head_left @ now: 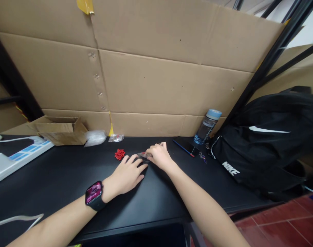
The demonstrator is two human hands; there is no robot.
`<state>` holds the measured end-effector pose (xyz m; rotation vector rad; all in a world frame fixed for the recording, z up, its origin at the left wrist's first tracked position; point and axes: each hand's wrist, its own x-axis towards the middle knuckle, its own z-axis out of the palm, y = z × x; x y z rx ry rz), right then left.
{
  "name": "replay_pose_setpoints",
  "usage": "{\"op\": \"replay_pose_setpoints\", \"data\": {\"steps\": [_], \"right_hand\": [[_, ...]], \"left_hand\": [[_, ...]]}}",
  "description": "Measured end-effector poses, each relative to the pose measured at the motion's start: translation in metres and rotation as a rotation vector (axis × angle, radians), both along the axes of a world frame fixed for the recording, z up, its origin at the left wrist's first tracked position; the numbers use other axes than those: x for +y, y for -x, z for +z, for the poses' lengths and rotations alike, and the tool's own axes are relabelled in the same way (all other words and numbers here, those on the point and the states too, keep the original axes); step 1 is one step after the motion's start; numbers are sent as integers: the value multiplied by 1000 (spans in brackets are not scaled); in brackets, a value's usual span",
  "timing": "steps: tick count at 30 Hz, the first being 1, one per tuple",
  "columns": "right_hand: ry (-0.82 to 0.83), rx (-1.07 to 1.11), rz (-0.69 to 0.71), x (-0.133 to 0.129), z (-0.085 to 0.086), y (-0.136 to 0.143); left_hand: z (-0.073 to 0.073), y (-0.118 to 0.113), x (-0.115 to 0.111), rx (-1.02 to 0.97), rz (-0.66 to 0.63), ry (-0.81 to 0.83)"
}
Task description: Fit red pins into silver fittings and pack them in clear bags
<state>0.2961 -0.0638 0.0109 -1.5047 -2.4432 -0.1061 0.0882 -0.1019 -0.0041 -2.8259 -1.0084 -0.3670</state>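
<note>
On the black table, a small clear plastic bag (144,156) with something red in it lies between my hands. My right hand (158,155) has its fingers closed on the bag's right part. Palm down, my left hand (129,173) rests with its fingers spread, the fingertips at the bag's left edge. Just beyond those fingertips sits a little heap of small red pieces (119,154), too small to name. A smartwatch (94,195) is strapped on my left wrist.
Along the back stand an open cardboard box (61,132), a translucent plastic packet (95,137) and a small clear bag (116,138). A power strip (22,156) lies left. Rightward are a phone (186,145), keys (203,157), a water bottle (207,127) and a black backpack (269,151).
</note>
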Motion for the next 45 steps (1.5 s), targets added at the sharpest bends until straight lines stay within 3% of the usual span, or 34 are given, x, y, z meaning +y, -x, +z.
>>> {"op": "replay_pose_setpoints", "data": {"steps": [3,6,10,15,32,36,39,45], "right_hand": [[24,-14,18,-2,1,1],[68,-28,71,-3,1,1],[92,-27,104,0,-1,0],[75,51,45,8,-7,-6],[58,63,4,4,-8,-2],[15,41,-40,9,-13,5],[2,8,-80,25,-13,15],[21,-60,-81,76,-7,52]], "left_hand": [[10,-2,0,-2,-24,26],[14,-4,7,-42,41,-33],[4,-1,22,-99,135,-100],[-7,5,32,-79,123,-24],[-7,11,36,-57,131,-8],[7,29,48,-67,145,30],[16,57,69,-78,205,81],[12,114,109,-109,313,149]]}}
